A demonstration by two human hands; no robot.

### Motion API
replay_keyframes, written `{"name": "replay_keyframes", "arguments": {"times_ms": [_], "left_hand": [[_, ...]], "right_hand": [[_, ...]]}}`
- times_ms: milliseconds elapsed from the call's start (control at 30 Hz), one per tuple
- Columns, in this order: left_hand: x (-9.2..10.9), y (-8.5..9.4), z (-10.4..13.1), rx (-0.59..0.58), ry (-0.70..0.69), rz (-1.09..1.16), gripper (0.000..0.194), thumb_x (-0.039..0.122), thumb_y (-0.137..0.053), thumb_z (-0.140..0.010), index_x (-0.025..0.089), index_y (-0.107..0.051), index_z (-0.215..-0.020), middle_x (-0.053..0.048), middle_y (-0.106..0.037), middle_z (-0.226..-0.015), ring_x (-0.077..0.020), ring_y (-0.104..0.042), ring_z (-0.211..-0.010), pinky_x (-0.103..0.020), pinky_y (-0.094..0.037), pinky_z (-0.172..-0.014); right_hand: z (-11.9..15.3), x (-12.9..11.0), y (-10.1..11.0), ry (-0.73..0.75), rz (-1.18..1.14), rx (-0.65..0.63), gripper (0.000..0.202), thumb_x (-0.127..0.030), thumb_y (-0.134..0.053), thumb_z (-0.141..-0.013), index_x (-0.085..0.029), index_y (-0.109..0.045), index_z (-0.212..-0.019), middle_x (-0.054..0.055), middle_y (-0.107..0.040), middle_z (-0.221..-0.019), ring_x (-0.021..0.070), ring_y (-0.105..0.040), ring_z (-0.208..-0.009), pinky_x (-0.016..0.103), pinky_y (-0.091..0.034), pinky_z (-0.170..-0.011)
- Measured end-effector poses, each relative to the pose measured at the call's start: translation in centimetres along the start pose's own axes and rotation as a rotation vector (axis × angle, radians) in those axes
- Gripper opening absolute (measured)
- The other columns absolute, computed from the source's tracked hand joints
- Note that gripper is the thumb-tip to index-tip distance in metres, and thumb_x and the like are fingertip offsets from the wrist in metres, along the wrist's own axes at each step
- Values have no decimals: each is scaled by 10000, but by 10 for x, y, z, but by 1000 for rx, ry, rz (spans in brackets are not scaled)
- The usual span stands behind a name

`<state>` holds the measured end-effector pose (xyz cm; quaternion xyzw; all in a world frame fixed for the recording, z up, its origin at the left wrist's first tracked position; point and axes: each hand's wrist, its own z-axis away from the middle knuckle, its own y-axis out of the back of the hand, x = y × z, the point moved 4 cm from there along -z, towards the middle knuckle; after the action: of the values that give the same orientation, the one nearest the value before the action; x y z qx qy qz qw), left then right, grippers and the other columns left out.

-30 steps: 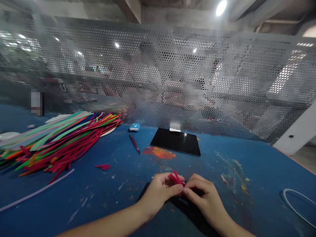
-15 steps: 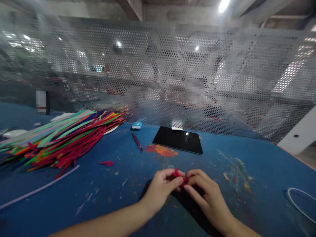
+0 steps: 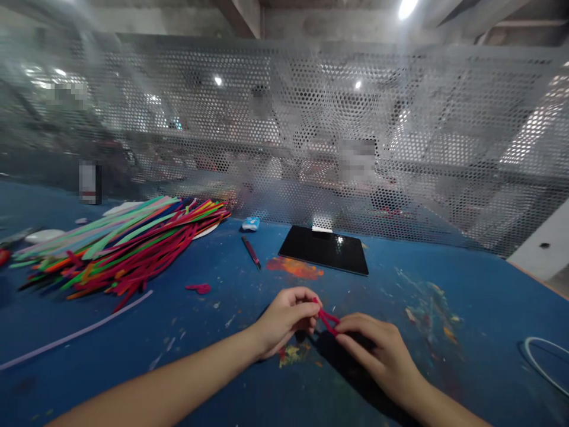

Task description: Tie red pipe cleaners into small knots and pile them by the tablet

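A short red pipe cleaner (image 3: 328, 319), bent into a narrow loop, stretches between my two hands above the blue table. My left hand (image 3: 291, 317) pinches its upper left end between thumb and forefinger. At the lower right end, my right hand (image 3: 377, 344) grips it with the fingertips. Parts of the pipe cleaner are hidden behind the fingers. To the left of my hands lies a small curled red piece (image 3: 199, 288) on the table. Further left is a large heap of pipe cleaners (image 3: 146, 243) in many colours.
A black tablet (image 3: 324, 250) lies beyond my hands. Left of it are a dark slim tool (image 3: 251, 252) and a small blue-and-white packet (image 3: 251, 223). One lilac pipe cleaner (image 3: 80, 333) lies at left, a white cable (image 3: 540, 362) at right. A perforated metal screen (image 3: 293, 130) stands behind.
My hands have drawn slightly apart, with the red pipe cleaner now stretched between them and showing more of its length. The view has shifted a little.
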<state>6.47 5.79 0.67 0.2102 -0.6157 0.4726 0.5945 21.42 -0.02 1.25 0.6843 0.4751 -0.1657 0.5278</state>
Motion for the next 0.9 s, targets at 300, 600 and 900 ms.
{"name": "replay_keyframes", "arguments": {"times_ms": [300, 600, 900], "left_hand": [[1, -4, 5, -101, -85, -585, 162, 295, -602, -697, 139, -599, -744, 12, -594, -586, -103, -549, -532, -213, -430, -536], [13, -6, 14, 41, -261, -938, 152, 283, -511, -764, 173, -612, -737, 19, -598, -614, -111, -531, -570, -198, -384, -550], [17, -4, -7, -37, -164, -904, 272, 446, -507, -748, 181, -567, -758, 16, -596, -654, -139, -556, -610, -209, -412, -580]], "right_hand": [[-2, 13, 8, -288, -408, 217, 180, -366, -525, -815, -193, -552, -774, 7, -612, -643, 147, -575, -579, 260, -467, -578], [1, 14, 16, -212, -163, 250, 186, -376, -427, -859, -204, -497, -862, -2, -599, -638, 156, -578, -564, 274, -468, -543], [172, 21, 186, -172, 1282, 622, 486, -304, -546, -769, -208, -400, -1223, 137, -441, -1261, 326, -364, -1188, 501, -275, -961]]}}
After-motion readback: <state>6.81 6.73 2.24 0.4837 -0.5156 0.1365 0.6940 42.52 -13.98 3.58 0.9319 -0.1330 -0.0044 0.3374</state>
